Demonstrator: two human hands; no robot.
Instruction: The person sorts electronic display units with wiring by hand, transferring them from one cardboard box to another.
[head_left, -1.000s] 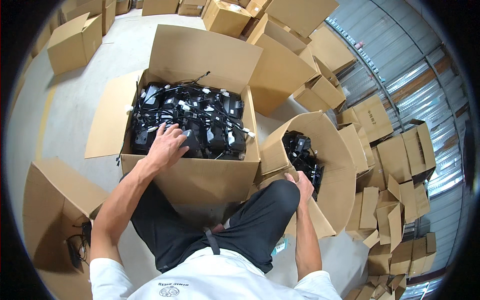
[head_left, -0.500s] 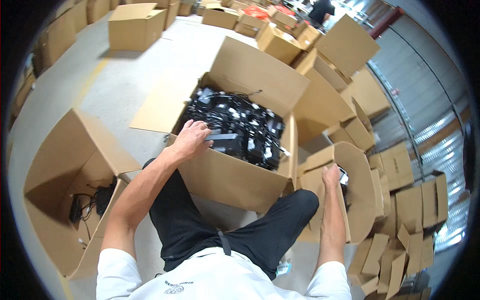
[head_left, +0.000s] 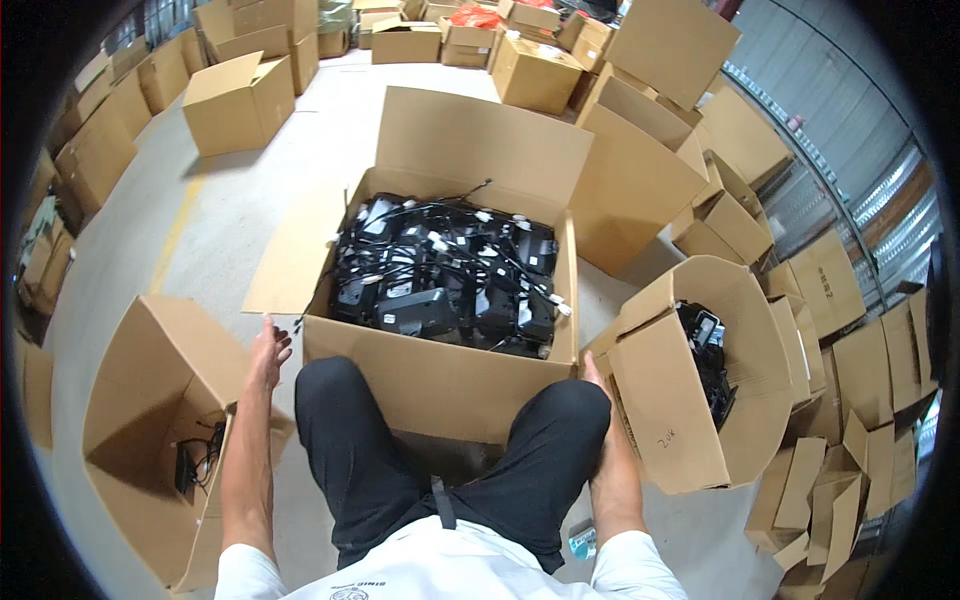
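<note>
In front of me stands a large cardboard box (head_left: 430, 375) filled with black power adapters (head_left: 418, 313) and tangled black cables with pale plugs. My left hand (head_left: 270, 352) is just outside that box's near left corner, fingers apart, holding nothing. My right hand (head_left: 597, 378) is beside my right knee, between the filled box and a smaller cardboard box (head_left: 655, 400) on the right. Its visible fingers are stretched out, and the knee hides part of it. Black devices and cables (head_left: 708, 360) lie inside the right-hand box.
At my left an open cardboard box (head_left: 150, 380) contains a black adapter with cable (head_left: 195, 460). A tall box (head_left: 640, 180) stands beyond the filled one, on the right. Opened and folded cartons (head_left: 830, 480) crowd the right side; more boxes (head_left: 240, 105) stand farther off.
My left hand has let go of the black adapter, now lying on the pile, and moved left out of the box. My right hand has left the right-hand box's flap. The view has shifted.
</note>
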